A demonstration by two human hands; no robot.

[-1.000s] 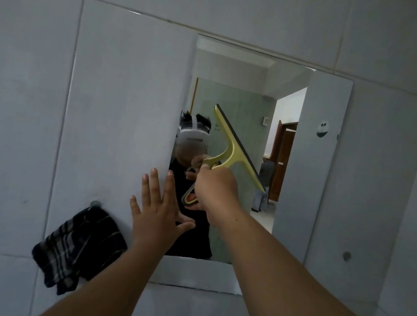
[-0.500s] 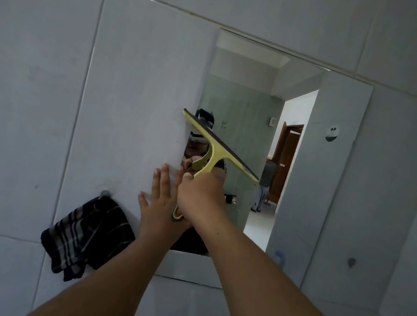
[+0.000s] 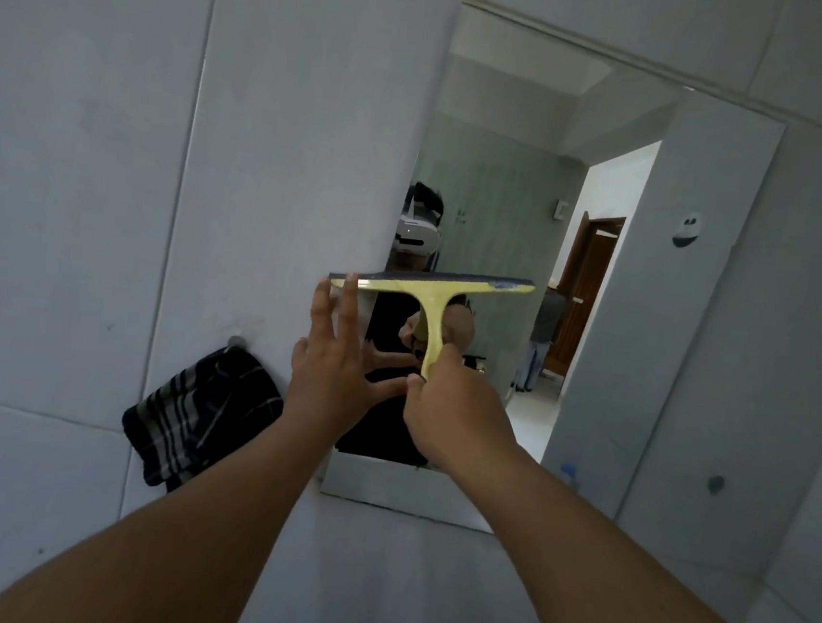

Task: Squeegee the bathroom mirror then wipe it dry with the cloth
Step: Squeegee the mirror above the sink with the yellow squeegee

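Yellow squeegee level against mirror

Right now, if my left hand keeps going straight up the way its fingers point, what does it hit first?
The left hand would probably meet the squeegee: its fingertips already overlap the blade's left end, though actual contact is unclear.

— From where does the single view look?

— From my head, close to the tiled wall, facing forward and slightly up at the mirror. It is tilted, so the mirror's top edge slopes down to the right.

— How near is it?

— Arm's length: both my forearms enter from the bottom edge, and my left hand and right hand meet at the mirror's lower left part.

— Does a second view overlap?

— No; only the mirror's reflection shows the headset facing back.
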